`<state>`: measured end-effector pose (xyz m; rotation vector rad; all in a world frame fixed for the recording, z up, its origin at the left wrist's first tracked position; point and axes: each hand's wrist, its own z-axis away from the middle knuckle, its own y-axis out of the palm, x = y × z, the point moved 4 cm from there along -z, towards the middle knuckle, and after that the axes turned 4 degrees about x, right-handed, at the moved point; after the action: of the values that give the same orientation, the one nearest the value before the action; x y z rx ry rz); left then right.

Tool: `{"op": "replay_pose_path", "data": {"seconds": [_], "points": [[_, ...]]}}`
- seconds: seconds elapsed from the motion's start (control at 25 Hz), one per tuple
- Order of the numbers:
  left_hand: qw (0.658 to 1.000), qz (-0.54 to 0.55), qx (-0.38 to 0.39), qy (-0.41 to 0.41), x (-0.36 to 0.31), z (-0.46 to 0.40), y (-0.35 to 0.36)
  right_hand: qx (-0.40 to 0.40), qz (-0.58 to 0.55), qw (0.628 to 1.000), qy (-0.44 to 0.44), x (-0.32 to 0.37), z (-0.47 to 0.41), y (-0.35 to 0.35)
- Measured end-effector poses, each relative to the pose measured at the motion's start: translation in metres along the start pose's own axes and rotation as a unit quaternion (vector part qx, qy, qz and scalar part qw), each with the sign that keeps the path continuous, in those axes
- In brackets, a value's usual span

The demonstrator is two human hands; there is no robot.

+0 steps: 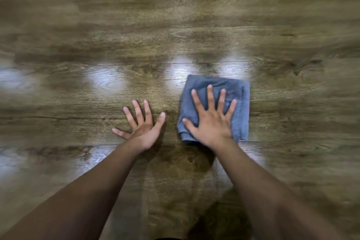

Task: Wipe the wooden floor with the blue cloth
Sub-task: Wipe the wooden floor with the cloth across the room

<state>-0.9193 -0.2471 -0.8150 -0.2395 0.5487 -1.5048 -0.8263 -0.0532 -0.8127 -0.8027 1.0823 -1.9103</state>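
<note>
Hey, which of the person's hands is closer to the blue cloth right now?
The right hand: it lies flat on the blue cloth, fingers spread. The left hand rests flat on the wooden floor beside the cloth, not touching it.

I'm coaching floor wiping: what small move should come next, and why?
Probably slide the right hand, spread flat on the folded blue cloth, sideways along the wooden floor; the left hand is planted bare on the boards as a brace.
</note>
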Motion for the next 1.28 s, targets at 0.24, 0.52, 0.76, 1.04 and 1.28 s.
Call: {"op": "replay_pose_path", "data": {"seconds": [0.24, 0.52, 0.76, 1.04, 1.28], "points": [[1.0, -0.007, -0.01, -0.01, 0.0, 0.001, 0.001, -0.033, 0.03, 0.995, -0.084, 0.009, 0.088, 0.047], [0.972, -0.179, -0.077, 0.135, -0.058, 0.002, 0.014, -0.045, -0.01, 0.995, 0.086, -0.089, 0.158, 0.066], [0.989, -0.11, -0.067, 0.079, -0.094, -0.018, 0.026, -0.038, -0.107, 0.937, 0.329, -0.228, 0.188, 0.052], [0.989, -0.062, -0.086, 0.102, -0.091, -0.028, 0.027, -0.085, -0.127, 0.941, 0.303, -0.183, 0.06, 0.007], [0.973, 0.008, -0.194, 0.129, -0.1, -0.027, 0.002, -0.03, -0.006, 0.999, 0.013, -0.032, 0.039, 0.021]]}}
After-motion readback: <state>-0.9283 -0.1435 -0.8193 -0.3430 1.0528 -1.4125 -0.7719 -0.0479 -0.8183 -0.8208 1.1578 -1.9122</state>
